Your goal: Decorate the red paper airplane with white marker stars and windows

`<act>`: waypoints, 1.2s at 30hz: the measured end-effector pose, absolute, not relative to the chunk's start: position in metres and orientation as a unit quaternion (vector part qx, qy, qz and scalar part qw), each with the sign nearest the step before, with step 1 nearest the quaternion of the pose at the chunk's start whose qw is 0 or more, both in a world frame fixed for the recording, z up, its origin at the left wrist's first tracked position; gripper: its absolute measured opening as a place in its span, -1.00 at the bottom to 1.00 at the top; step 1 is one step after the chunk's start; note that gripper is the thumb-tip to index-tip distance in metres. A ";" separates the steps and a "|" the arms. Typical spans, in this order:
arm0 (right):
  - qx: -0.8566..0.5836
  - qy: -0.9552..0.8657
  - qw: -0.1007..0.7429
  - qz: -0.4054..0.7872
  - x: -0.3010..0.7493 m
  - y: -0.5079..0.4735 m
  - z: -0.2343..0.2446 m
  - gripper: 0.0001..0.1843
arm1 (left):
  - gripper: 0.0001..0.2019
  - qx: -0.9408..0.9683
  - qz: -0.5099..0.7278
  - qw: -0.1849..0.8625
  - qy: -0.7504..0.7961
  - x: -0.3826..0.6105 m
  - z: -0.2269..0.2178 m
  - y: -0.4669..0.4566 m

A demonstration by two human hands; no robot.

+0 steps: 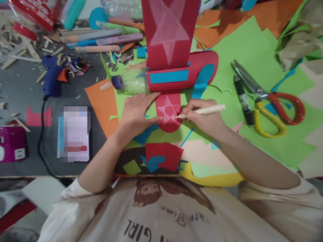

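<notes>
A red paper plane model [176,67] built round a clear plastic bottle [131,82] lies on the table. Its near wing [168,112] carries a white chalky star, and the far wing bears a bigger one. My left hand [137,112] lies flat with fingers stretched out, pressing the near wing's left edge. My right hand [202,116] pinches a cream-coloured pencil [204,110], whose tip touches the star on the near wing.
Scissors with red and yellow handles [272,104] and a black pen [243,99] lie on green paper at the right. A blue glue gun [51,75], a phone [74,134], markers [101,40] and coloured paper scraps [164,156] surround the work.
</notes>
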State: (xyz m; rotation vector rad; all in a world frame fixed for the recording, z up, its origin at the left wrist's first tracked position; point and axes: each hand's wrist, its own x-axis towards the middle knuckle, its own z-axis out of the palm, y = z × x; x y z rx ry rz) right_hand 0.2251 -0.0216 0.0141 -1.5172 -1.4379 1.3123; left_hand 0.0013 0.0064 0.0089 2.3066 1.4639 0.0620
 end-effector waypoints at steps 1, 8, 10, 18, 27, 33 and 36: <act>-0.581 -0.551 0.322 0.505 0.225 -0.021 0.015 -0.75 | -0.38 0.826 0.024 0.201 0.525 0.001 0.009 0.006; -0.570 -0.549 0.309 0.527 0.227 -0.021 0.015 -0.72 | -0.38 0.826 0.019 0.197 0.527 0.002 0.010 0.006; -0.571 -0.528 0.340 0.529 0.226 -0.022 0.013 -0.75 | -0.37 0.825 0.017 0.200 0.529 0.002 0.010 0.006; -0.575 -0.527 0.371 0.504 0.225 -0.023 0.010 -0.74 | -0.37 0.822 0.012 0.201 0.533 0.003 0.011 0.006; -0.585 -0.540 0.350 0.494 0.224 -0.022 0.014 -0.75 | -0.36 0.822 0.006 0.205 0.531 0.003 0.011 0.006; -0.578 -0.547 0.311 0.520 0.226 -0.020 0.018 -0.69 | -0.36 0.817 -0.012 0.199 0.541 0.006 0.016 0.006; -0.573 -0.545 0.299 0.534 0.227 -0.020 0.018 -0.68 | -0.37 0.821 0.004 0.200 0.535 0.005 0.014 0.005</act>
